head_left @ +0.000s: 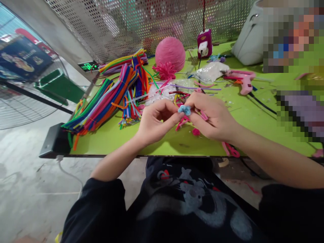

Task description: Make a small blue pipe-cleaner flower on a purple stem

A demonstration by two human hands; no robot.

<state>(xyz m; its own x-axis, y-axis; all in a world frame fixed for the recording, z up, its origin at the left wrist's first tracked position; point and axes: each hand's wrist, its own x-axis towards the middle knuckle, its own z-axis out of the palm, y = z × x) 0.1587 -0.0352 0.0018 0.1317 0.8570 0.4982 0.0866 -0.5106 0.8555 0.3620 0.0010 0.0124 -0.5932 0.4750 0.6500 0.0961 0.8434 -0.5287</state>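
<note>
Between both hands, above the green table (162, 146), is a small light-blue curled pipe-cleaner piece (184, 109). My left hand (155, 123) pinches its left side between thumb and index finger. From the other side, the fingers of my right hand (212, 116) close on the same piece and cover part of it. Pink pipe-cleaner scraps (204, 115) lie just behind and under my right hand. A small dark-pink fuzzy piece (196, 132) sits on the table below the hands.
Bundles of coloured pipe cleaners (111, 94) lie at the left. A pink ball (170, 53) stands at the back. A pink glue gun (244, 79) rests at the right, its cable (263, 104) trailing rightward. Behind is a perforated metal panel (141, 23); a grey bag (249, 37) stands back right.
</note>
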